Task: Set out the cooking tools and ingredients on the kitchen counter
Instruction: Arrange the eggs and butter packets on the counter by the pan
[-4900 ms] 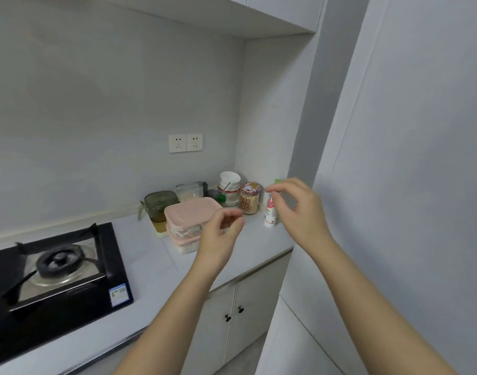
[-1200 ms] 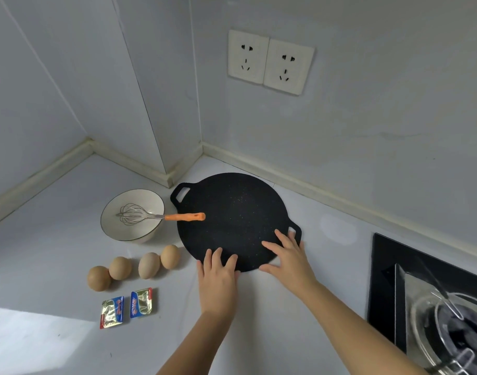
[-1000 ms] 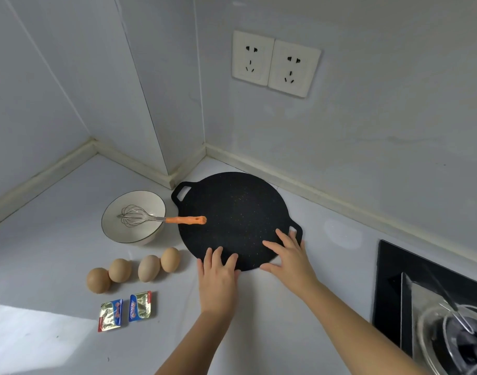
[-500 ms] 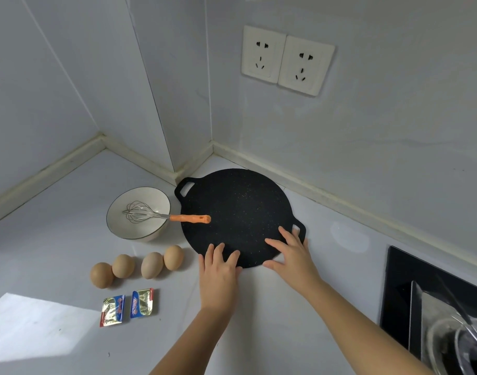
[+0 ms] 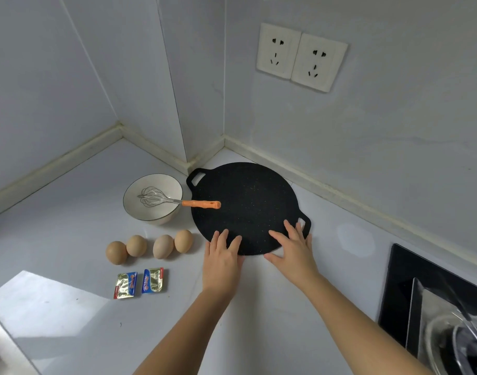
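A flat black round griddle pan with two small loop handles lies on the white counter near the wall corner. My left hand rests flat with its fingertips on the pan's near edge. My right hand lies flat, fingers spread, on the pan's near right edge beside its handle. Left of the pan stands a white bowl holding a wire whisk whose orange handle reaches over the pan. Several brown eggs sit in a row in front of the bowl, with two small foil packets nearer me.
A black gas hob with a metal burner fills the lower right. Two wall sockets are above the pan. A boxed wall column juts out behind the bowl. A bright light patch lies on the counter at lower left.
Since the oldest frame my view turned from the counter's container end to this corner. Over the last second both hands stayed flat on the pan; only the view shifted slightly.
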Tool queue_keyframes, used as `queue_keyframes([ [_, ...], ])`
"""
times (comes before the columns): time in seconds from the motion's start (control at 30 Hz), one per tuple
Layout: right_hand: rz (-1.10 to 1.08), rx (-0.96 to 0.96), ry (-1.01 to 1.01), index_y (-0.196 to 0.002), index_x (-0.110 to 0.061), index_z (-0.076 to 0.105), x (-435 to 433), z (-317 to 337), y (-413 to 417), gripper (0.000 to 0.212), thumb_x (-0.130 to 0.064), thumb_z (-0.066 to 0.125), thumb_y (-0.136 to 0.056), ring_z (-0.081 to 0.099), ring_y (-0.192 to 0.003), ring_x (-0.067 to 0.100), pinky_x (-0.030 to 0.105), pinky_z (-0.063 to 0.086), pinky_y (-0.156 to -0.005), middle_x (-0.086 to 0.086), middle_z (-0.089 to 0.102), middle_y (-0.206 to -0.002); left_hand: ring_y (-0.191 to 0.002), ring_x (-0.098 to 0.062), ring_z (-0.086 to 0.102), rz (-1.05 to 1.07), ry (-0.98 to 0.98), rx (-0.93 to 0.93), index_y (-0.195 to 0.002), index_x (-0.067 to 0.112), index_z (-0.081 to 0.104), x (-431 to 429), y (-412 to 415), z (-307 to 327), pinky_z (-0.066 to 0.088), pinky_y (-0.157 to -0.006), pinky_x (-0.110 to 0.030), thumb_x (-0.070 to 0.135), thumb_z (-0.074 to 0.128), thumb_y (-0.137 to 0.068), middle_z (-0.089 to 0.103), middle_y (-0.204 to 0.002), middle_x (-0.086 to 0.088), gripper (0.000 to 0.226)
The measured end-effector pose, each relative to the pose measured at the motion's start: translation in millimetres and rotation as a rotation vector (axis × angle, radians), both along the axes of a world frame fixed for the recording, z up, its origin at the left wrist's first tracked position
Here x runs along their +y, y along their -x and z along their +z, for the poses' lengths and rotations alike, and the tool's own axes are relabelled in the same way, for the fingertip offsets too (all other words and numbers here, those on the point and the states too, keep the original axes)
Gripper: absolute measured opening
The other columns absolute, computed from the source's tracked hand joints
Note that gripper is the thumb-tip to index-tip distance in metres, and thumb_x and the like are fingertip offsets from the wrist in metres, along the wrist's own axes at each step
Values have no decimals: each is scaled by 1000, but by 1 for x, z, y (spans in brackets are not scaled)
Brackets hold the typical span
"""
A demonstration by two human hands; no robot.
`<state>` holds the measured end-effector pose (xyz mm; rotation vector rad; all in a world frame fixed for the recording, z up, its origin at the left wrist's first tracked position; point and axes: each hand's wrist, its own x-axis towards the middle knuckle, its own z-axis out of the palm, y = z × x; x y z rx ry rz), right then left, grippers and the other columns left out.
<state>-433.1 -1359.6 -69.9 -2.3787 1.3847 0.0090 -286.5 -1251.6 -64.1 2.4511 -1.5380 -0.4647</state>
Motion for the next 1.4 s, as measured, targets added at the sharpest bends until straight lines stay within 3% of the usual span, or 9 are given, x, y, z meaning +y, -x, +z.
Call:
queue_keyframes([
  [0.07,6,-61,-10,-142,-29,43,12,3,-1,58,-39,63,-89,-1,-149,27,46,2,-119,3,15,-160,-145,-27,20,6,84,26,-144,24,39,16,-1,2,25,-117,-38,31,52,-97,29,-155,-5,49],
  [0.17,-12,-250,-67,-136,-22,51,36,8,-5,48,-26,64,-90,10,-148,21,35,18,-118,0,26,-157,-116,-26,56,32,273,52,-118,18,64,50,-8,4,51,-90,-35,20,72,-83,59,-127,-6,35],
  [0.37,83,-377,-161,-127,-16,58,89,13,-45,40,-16,63,-88,44,-128,10,14,32,-101,-5,45,-136,-90,-22,59,195,433,41,-94,17,68,112,-45,12,51,-68,-31,14,77,-76,63,-103,1,21],
  [0.53,133,-327,-230,-134,-25,49,101,25,-104,48,-20,62,-89,52,-112,10,29,49,-91,-13,40,-135,-94,-29,57,166,334,-101,-100,18,65,114,-96,23,45,-73,-39,12,81,-65,63,-105,-1,39],
  [0.67,157,-279,-232,-138,-30,43,95,28,-141,58,-16,64,-86,54,-111,12,32,50,-90,-17,37,-139,-104,-26,55,-49,224,-133,-111,25,55,102,-130,23,46,-78,-42,17,81,-57,59,-112,4,60],
  [0.8,181,-271,-265,-136,-28,49,86,20,-160,56,-11,64,-84,53,-119,14,35,49,-97,-14,39,-143,-96,-23,61,-142,157,-188,-108,27,59,95,-151,12,45,-73,-40,24,88,-46,62,-106,6,69],
  [1.1,153,-281,-246,-123,-26,55,82,10,-178,46,-16,68,-80,58,-107,14,37,52,-88,-12,51,-128,-71,-22,58,-200,216,-236,-91,28,61,84,-176,-7,44,-60,-36,20,82,-51,62,-82,8,46],
  [1.33,126,-208,-181,-113,-34,49,89,8,-180,32,-29,63,-84,60,-89,19,38,52,-75,-12,51,-119,-64,-19,56,-252,228,-246,-87,26,60,83,-177,-7,27,-64,-32,15,82,-43,62,-79,11,50],
  [1.4,131,-203,-176,-112,-35,48,90,6,-178,32,-32,63,-83,60,-88,21,39,52,-74,-12,51,-118,-60,-19,55,-270,209,-246,-85,25,59,81,-176,-7,33,-62,-31,15,83,-37,61,-76,10,54],
])
